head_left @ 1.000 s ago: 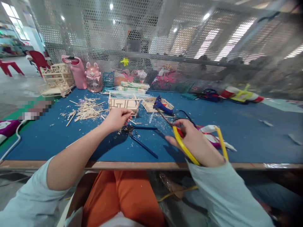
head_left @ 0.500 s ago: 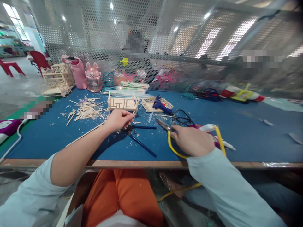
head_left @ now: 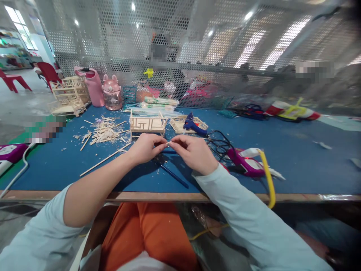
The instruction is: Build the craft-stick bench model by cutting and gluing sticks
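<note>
My left hand [head_left: 148,148] and my right hand [head_left: 196,151] meet above the middle of the table. Their fingertips pinch a short, thin wooden stick [head_left: 168,142] between them. Partly hidden below the hands lies a blue-handled cutting tool [head_left: 173,175]; its head cannot be seen. Just behind my left hand stands a small house-like frame of wooden sticks [head_left: 148,125]. To its right a blue glue gun [head_left: 194,125] rests over a flat stick-built piece [head_left: 176,124]. A long stick [head_left: 104,160] lies beside my left forearm.
A heap of stick pieces [head_left: 105,130] and scraps lies on the left. Behind it stand a pink bottle [head_left: 94,88], a pink jar with ears [head_left: 111,94] and a larger stick model [head_left: 70,98]. A purple power strip [head_left: 248,165] with cords sits right. Perforated metal [head_left: 197,45] closes the back.
My right hand has moved left from the yellow-handled pliers to the stick in my left hand. The pliers no longer show. My left hand has shifted slightly right.
</note>
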Tool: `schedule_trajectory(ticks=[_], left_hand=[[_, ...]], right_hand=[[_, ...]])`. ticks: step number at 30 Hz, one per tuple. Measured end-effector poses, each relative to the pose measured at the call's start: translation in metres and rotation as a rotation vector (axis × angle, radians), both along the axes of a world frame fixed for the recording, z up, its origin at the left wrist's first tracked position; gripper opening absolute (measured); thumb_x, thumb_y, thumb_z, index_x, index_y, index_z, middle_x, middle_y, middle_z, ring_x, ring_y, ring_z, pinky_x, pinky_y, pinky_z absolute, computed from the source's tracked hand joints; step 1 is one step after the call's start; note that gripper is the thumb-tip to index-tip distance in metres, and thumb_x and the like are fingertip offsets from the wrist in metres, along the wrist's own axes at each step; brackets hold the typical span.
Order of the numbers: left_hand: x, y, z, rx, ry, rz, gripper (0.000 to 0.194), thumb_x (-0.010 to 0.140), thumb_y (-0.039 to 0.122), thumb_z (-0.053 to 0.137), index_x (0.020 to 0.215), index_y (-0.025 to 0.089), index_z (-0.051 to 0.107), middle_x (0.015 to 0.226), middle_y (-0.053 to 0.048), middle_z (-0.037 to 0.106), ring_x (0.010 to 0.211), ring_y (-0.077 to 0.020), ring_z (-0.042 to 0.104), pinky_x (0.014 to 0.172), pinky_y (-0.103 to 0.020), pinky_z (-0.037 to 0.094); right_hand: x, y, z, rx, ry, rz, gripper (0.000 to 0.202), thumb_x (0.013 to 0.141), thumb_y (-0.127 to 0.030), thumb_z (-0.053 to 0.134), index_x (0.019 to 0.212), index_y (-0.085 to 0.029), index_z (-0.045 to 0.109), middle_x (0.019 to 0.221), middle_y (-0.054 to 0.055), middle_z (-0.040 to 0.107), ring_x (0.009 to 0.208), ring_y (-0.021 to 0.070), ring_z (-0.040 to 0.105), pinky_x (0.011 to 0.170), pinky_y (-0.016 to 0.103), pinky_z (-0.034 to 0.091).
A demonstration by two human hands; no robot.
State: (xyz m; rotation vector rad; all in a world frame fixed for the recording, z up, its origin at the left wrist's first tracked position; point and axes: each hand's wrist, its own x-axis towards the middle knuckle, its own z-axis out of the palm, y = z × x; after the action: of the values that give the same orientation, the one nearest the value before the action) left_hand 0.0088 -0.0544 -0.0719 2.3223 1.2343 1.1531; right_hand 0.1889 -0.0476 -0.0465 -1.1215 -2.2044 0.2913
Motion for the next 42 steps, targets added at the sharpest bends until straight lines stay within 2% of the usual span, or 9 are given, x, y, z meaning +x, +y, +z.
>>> schedule_trajectory(ticks=[11, 18, 26, 29, 31, 34, 36, 39, 42], left_hand=[[-0.004, 0.001, 0.003, 0.245, 0.166, 0.010, 0.019, 0.083, 0.021, 0.053, 0.083, 0.015, 0.071, 0.072, -0.006, 0.070, 0.065, -0.0133, 0.060, 0.061, -0.023, 0.042], [0.004, 0.002, 0.001, -0.259, -0.481, 0.041, 0.019, 0.073, 0.026, 0.065, 0.085, 0.013, 0.072, 0.070, -0.003, 0.071, 0.056, -0.0099, 0.057, 0.055, -0.021, 0.045], [0.006, 0.003, -0.002, -0.281, -0.712, -0.072, 0.021, 0.063, 0.027, 0.073, 0.079, 0.013, 0.072, 0.074, -0.004, 0.069, 0.060, -0.0100, 0.057, 0.055, -0.022, 0.048], [0.007, 0.003, 0.000, -0.287, -0.714, -0.073, 0.021, 0.064, 0.032, 0.073, 0.072, 0.013, 0.069, 0.077, -0.005, 0.067, 0.063, -0.0108, 0.057, 0.052, -0.021, 0.046], [0.007, 0.003, 0.002, -0.364, -0.739, -0.080, 0.021, 0.066, 0.032, 0.071, 0.075, 0.013, 0.066, 0.079, -0.004, 0.067, 0.065, -0.0107, 0.058, 0.052, -0.020, 0.046], [0.008, 0.004, 0.004, -0.523, -0.801, -0.064, 0.016, 0.073, 0.028, 0.066, 0.080, 0.014, 0.060, 0.076, -0.003, 0.067, 0.061, -0.0090, 0.059, 0.051, -0.019, 0.044], [0.008, 0.005, 0.005, -0.575, -0.820, -0.030, 0.010, 0.074, 0.021, 0.064, 0.077, 0.014, 0.057, 0.070, -0.001, 0.066, 0.055, -0.0076, 0.057, 0.049, -0.019, 0.043], [0.008, 0.008, 0.004, -0.602, -0.840, 0.006, 0.008, 0.071, 0.012, 0.064, 0.073, 0.014, 0.056, 0.063, 0.001, 0.062, 0.052, -0.0068, 0.055, 0.050, -0.020, 0.043], [0.008, 0.010, 0.003, -0.614, -0.879, 0.016, 0.012, 0.068, 0.009, 0.066, 0.077, 0.013, 0.061, 0.063, 0.002, 0.062, 0.053, -0.0067, 0.056, 0.054, -0.021, 0.045]], right_hand=[[-0.013, 0.000, -0.014, -0.248, 0.434, 0.090, 0.017, 0.073, -0.033, 0.057, 0.070, -0.016, 0.058, 0.058, -0.003, 0.054, 0.053, 0.0092, 0.049, 0.052, 0.023, 0.040], [-0.020, 0.014, -0.010, -0.809, 0.801, 0.148, 0.025, 0.062, -0.034, 0.073, 0.074, -0.016, 0.059, 0.057, -0.005, 0.059, 0.046, 0.0058, 0.052, 0.046, 0.018, 0.041], [-0.031, 0.007, -0.019, -1.129, 1.053, 0.169, 0.012, 0.070, -0.024, 0.067, 0.076, -0.018, 0.058, 0.056, -0.008, 0.054, 0.045, 0.0033, 0.049, 0.042, 0.014, 0.039], [-0.023, 0.002, -0.015, -1.010, 0.850, 0.161, 0.012, 0.074, -0.028, 0.062, 0.078, -0.018, 0.057, 0.062, -0.005, 0.055, 0.049, 0.0051, 0.049, 0.046, 0.017, 0.040], [-0.004, 0.001, -0.012, -0.767, 0.511, 0.073, 0.018, 0.075, -0.029, 0.059, 0.090, -0.018, 0.059, 0.071, -0.001, 0.059, 0.057, 0.0095, 0.054, 0.055, 0.023, 0.045], [0.037, 0.001, -0.009, -0.261, -0.160, -0.276, 0.037, 0.075, -0.028, 0.059, 0.110, -0.015, 0.057, 0.088, 0.010, 0.066, 0.079, 0.0217, 0.061, 0.070, 0.033, 0.046], [0.063, 0.002, -0.010, -0.263, -0.493, -0.444, 0.043, 0.077, -0.035, 0.057, 0.114, -0.011, 0.056, 0.096, 0.017, 0.067, 0.085, 0.0294, 0.063, 0.071, 0.038, 0.046], [0.087, -0.001, -0.012, -0.281, -0.635, -0.296, 0.041, 0.080, -0.034, 0.052, 0.116, -0.014, 0.057, 0.104, 0.014, 0.068, 0.091, 0.0280, 0.064, 0.074, 0.035, 0.046], [0.099, -0.010, -0.013, -0.301, -0.607, -0.241, 0.047, 0.076, -0.026, 0.052, 0.122, -0.014, 0.054, 0.086, 0.008, 0.070, 0.075, 0.0215, 0.065, 0.063, 0.029, 0.046]])
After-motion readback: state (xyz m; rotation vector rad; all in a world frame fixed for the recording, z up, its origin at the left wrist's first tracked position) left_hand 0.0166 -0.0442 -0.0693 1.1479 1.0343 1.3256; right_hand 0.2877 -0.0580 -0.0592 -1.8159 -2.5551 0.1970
